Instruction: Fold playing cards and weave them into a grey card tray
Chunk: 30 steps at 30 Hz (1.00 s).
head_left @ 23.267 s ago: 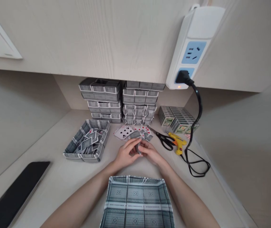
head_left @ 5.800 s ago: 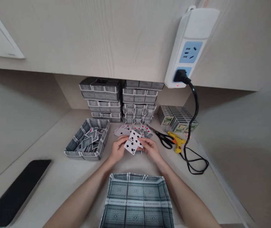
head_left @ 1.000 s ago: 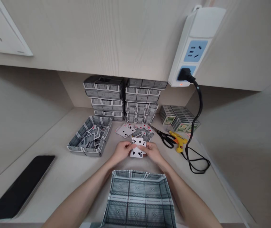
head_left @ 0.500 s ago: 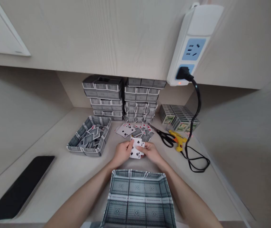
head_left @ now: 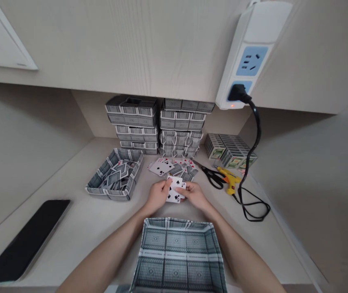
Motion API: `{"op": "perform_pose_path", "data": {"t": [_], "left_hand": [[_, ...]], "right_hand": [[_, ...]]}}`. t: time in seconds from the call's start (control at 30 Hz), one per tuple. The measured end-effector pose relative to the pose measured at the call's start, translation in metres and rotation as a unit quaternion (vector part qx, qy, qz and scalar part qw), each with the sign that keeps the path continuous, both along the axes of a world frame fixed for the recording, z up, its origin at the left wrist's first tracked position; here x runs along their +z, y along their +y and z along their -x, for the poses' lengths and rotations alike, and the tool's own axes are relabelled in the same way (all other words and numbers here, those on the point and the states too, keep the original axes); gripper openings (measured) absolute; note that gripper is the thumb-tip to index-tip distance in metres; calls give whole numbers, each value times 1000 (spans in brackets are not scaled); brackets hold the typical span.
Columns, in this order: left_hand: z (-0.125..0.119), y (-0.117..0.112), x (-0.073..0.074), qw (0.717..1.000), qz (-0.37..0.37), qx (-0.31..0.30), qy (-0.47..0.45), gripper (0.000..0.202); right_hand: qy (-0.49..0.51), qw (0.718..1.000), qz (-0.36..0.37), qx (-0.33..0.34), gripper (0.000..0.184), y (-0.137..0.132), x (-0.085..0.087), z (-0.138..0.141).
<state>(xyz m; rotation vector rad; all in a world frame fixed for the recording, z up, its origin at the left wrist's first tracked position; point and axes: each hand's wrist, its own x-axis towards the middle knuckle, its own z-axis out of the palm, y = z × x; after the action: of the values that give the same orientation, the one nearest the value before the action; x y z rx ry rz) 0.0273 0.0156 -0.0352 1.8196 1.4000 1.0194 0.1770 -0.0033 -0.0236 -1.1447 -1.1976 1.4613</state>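
- Nearest me: open tray faced w/ card backs (head_left: pixel 176 254), btwn the forearms. Black phone-like slab (head_left: pixel 27 240) lies off to L on the tabletop (head_left: pixel 85 232).
- Next out, mid-view: 6 of spades (head_left: pixel 174 194) face up, overlapping a black 5 (head_left: pixel 184 185) that peeks out at R; suit of the 5 too small to call from my end. Can't tell if more cards sit under.
- L hand (head_left: pixel 158 195): pinched narrow on the 6's L edge, thumb on top nr the upper corner. R hand (head_left: pixel 195 194): thumb flat on the 6's face, fingers mostly hidden behind; holding both, AFAICT.
- Handling, my guess: v. light, thin, springy, prob. slick face to face; would crease if squeezed hard. I'd take opp. long edges, thumbs on top, fingers under.
- Vs approx 6 s ago: 6 & 5 were crossed at an angle; now nearly lined up. Vs 1 s ago: L thumb sits higher on the 6. Last half sec: basically no change.
- Just past the hands: loose cards (head_left: pixel 161 167), some face up, some face down. L of them, card-back box (head_left: pixel 121 196) w/ cards jumbled inside. R: black-handled scissors (head_left: pixel 213 179), then yellow glue gun (head_left: pixel 230 181).
- Far: two stacks of card-back boxes, L stack (head_left: pixel 132 119) & R stack (head_left: pixel 181 138); small packs (head_left: pixel 233 152) in rows to R. Gun's cord (head_left: pixel 256 140) runs up to the pwr strip (head_left: pixel 251 61), red light on.
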Motion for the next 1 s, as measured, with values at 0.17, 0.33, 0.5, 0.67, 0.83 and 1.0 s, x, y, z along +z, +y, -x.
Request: {"op": "perform_pose_path", "data": {"t": [0.17, 0.33, 0.5, 0.67, 0.83, 1.0], "left_hand": [[-1, -3, 4, 998, -22, 5, 52, 48], [0, -5, 8, 997, -21, 24, 65, 53], [2, -4, 8, 998, -26, 16, 59, 53], [2, -3, 9, 999, -25, 8, 46, 49], [2, -6, 14, 997, -62, -46, 27, 40], [3, -7, 12, 997, -29, -53, 42, 43]], "right_hand": [[-5, 1000, 3, 28, 28, -1, 3, -1], [2, 999, 7, 45, 28, -2, 5, 0], [-1, 999, 7, 49, 29, -4, 6, 2], [1, 1000, -3, 20, 30, -2, 5, 1], [6, 1000, -15, -18, 34, 1, 9, -5], [7, 1000, -15, -18, 35, 1, 8, -4]]}}
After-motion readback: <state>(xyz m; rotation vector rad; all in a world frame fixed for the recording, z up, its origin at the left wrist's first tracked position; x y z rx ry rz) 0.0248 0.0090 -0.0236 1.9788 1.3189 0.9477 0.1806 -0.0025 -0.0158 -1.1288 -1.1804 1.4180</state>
